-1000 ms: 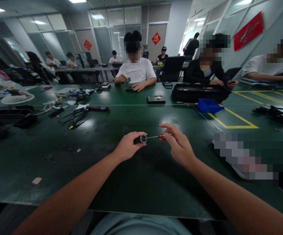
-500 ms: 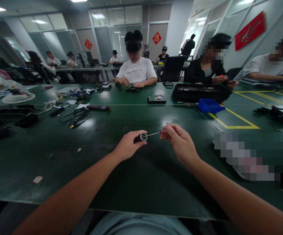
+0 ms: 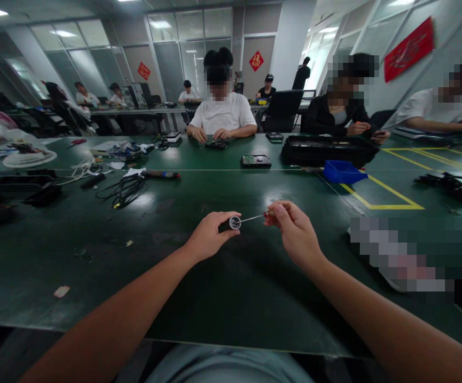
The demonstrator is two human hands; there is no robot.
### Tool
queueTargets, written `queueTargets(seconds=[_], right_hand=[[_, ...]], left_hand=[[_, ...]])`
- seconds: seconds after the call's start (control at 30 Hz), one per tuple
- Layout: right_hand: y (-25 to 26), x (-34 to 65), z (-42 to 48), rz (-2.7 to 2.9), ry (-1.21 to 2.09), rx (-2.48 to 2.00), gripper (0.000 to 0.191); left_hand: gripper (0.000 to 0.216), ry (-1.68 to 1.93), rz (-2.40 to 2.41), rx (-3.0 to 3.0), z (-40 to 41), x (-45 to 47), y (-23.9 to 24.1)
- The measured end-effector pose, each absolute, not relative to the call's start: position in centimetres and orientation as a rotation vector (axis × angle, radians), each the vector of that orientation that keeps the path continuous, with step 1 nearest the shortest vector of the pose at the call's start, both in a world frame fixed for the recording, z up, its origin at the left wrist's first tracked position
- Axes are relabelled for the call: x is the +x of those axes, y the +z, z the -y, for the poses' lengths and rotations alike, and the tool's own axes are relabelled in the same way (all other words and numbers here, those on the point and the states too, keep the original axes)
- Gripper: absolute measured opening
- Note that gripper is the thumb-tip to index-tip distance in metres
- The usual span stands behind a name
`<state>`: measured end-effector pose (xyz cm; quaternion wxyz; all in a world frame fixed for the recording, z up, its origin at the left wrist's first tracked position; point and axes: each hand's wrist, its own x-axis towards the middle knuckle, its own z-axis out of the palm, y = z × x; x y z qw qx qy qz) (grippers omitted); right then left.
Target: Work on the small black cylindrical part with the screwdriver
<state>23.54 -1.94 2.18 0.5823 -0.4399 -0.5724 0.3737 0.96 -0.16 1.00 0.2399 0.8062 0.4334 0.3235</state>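
Observation:
Above the green table [image 3: 231, 298], my left hand [image 3: 209, 234] grips a small dark cylinder with a silvery ring [image 3: 234, 222] between thumb and fingers. The ringed end faces me and to the right. My right hand [image 3: 295, 229] is closed around the reddish handle of a slim screwdriver [image 3: 250, 218]. Its thin metal shaft points left, and the tip reaches into the ring; how deep, I cannot tell. My fingers cover most of the handle.
A blue bin [image 3: 345, 172], a long black casing [image 3: 329, 150] and a hard drive [image 3: 256, 160] lie ahead. Coiled black cable [image 3: 125, 191] and a dark rod-shaped tool [image 3: 161, 175] are on the left. A pixelated pale object [image 3: 402, 260] is at right. A person [image 3: 223, 114] works opposite.
My right hand has shifted slightly right with the screwdriver, and the ringed end has turned a little more toward me. Across the table, the person's hands have moved over a dark part.

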Motion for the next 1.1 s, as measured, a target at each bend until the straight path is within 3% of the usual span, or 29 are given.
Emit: queueTargets(seconds=[0.33, 0.6, 0.83, 1.1], right_hand=[[3.1, 23.3, 2.7, 1.467, 0.749, -1.083, 0.025], [3.6, 24.0, 3.0, 1.666, 0.436, -1.270, 0.034], [3.6, 23.8, 3.4, 1.820, 0.428, -1.098, 0.015], [3.8, 23.6, 3.3, 1.813, 0.511, -1.207, 0.033]], left_hand=[[0.042, 0.864, -1.211, 2.206, 0.3, 1.1, 0.8], [0.041, 0.861, -1.207, 2.219, 0.2, 1.0, 0.8], [0.039, 0.878, -1.217, 2.240, 0.1, 1.0, 0.8], [0.038, 0.855, -1.206, 2.266, 0.1, 1.0, 0.9]])
